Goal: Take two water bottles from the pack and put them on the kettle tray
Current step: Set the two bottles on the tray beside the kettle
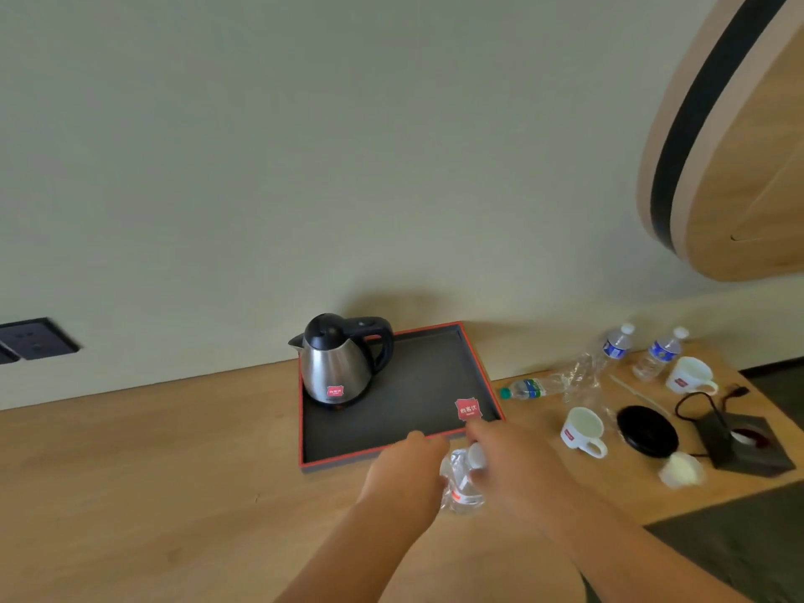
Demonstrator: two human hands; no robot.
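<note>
Tray [435, 341] holds only the kettle [337, 363], so I judge nothing placed yet. Left hand [407, 467] and right hand [509, 454] fingers wrap one bottle [461, 485] at lower centre.

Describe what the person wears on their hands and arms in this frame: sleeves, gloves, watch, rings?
Nothing worn is visible. The left hand and right hand are bare, no gloves, and both forearms are uncovered down to the frame edge. No watch or bracelet shows; the fingers are too blurred to rule out rings.
</note>
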